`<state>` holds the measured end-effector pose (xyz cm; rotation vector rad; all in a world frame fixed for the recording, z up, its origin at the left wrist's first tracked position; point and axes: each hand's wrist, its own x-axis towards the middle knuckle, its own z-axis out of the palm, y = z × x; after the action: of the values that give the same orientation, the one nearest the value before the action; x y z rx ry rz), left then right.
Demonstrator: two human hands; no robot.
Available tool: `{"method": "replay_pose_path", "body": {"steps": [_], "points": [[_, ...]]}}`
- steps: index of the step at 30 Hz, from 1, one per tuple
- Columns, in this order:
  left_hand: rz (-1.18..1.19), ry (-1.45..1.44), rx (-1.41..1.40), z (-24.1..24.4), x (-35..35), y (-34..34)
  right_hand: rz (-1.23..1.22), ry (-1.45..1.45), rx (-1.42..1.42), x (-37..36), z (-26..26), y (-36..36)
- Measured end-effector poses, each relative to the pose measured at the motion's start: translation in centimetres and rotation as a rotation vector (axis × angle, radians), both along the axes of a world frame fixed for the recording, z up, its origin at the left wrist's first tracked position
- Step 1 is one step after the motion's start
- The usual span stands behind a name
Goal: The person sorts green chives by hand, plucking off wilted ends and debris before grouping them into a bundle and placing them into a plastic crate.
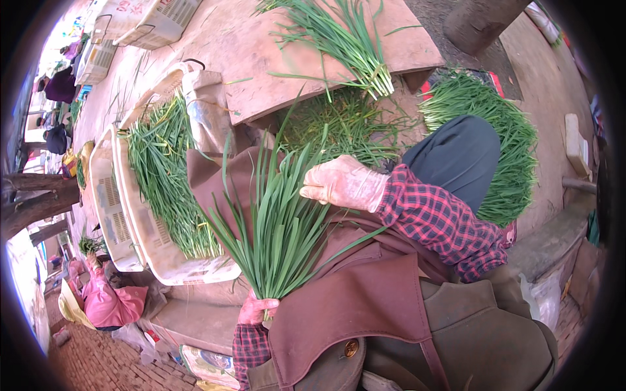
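Note:
My left hand [257, 309] grips a bunch of garlic chives [281, 234] by its pale stem ends. The long green leaves fan upward in front of a brown apron [349, 303]. My right hand [345, 183], in a thin, soiled glove, is curled closed at the right side of the leaves. Nothing shows between its fingers, and its palm side is partly hidden. Past my hands, a tied bundle of chives [359, 58] lies on a wooden board [303, 63].
A white plastic crate [181, 273] of chives stands at left. Loose leaves [342, 122] litter the ground under the board's edge. A large chive pile [508, 146] lies beyond my right knee [455, 156]. A person in pink [110, 298] sits at lower left; stacked crates [151, 24] stand behind.

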<state>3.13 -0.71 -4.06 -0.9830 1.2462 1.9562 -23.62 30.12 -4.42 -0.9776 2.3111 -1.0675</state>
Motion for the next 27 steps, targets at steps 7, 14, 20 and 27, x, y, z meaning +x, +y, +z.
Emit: {"method": "replay_pose_path", "body": {"steps": [7,14,20,27], "points": [[0.012,-0.017,0.002,-0.7,0.6,-0.3,-0.487,-0.807,-0.728,-1.7,1.0,3.1],[0.019,-0.023,0.055,-1.5,1.2,-0.8,-0.312,-0.074,-0.132,-3.3,-0.2,5.2],[0.024,-0.027,0.029,-1.5,1.1,-0.7,-0.115,-0.186,0.089,-4.4,0.5,2.9],[0.039,-0.009,0.008,-1.5,1.1,-0.6,-0.123,-0.489,-0.186,-2.9,-1.2,0.2]]}}
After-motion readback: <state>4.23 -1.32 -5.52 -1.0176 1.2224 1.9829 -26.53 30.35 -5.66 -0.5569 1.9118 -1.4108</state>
